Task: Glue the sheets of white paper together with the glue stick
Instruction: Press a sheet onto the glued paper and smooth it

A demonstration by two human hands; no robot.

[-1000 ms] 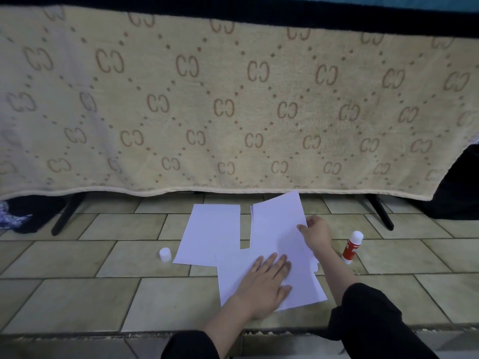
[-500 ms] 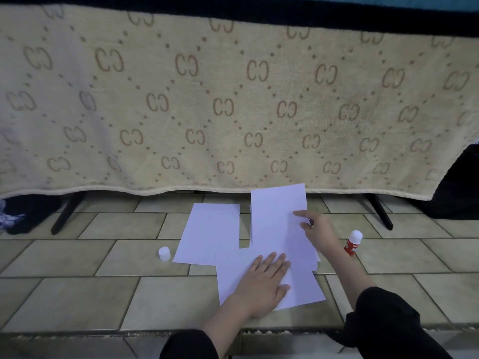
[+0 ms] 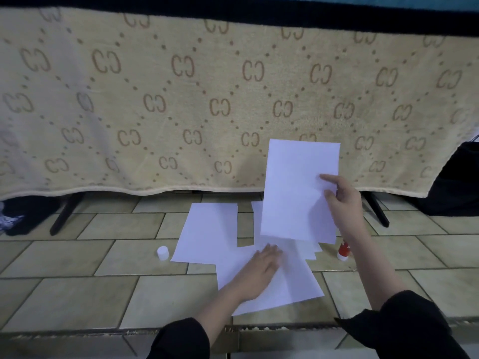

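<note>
My right hand [image 3: 343, 200] pinches the right edge of a white sheet [image 3: 295, 187] and holds it upright in the air above the floor. Flat on a second white sheet [image 3: 293, 283] on the tiles lies my left hand [image 3: 260, 270], fingers straight, pressing it down. A third sheet [image 3: 207, 231] lies to the left, and more paper [image 3: 309, 251] shows under the raised sheet. The red and white glue stick [image 3: 343, 251] stands uncapped on the floor just right of the papers, partly hidden by my right forearm. Its white cap [image 3: 163, 252] stands on the tiles to the left.
A beige patterned blanket [image 3: 181, 99] hangs over a rack across the back, with black legs [image 3: 66, 213] reaching the tiled floor. Dark fabric [image 3: 456, 182] lies at the far right. A step edge [image 3: 77, 332] runs along the front.
My right hand has lifted the sheet off the pile, raising it upward and upright. My left hand has stayed pressing on the lower sheet.
</note>
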